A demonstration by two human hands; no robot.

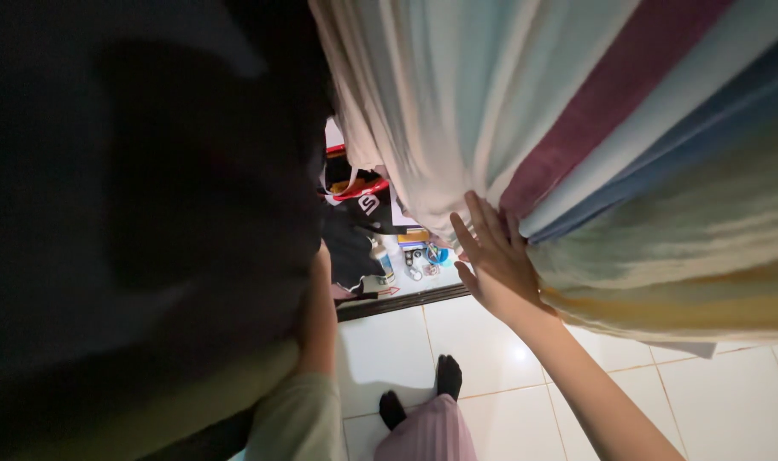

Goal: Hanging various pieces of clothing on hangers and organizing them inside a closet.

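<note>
Much of the scene lies behind cloth or past the frame's edges.

The left hand (314, 248) is hidden behind a large dark cloth (141, 188) that fills the 9 o'clock half; only the forearm and a pale green sleeve (299, 418) show, and its grip cannot be told. The striped cloth (611, 145) runs off the edge at 12 and 3 o'clock, so its full extent is unseen. The right hand (497, 260) has its palm pressed against that cloth, out of sight. Small items on the floor (419, 256) near the centre are too tiny to identify. The feet in dark socks (423, 388) are partly covered by a pink garment (427, 435), cut off at 6 o'clock.
</note>
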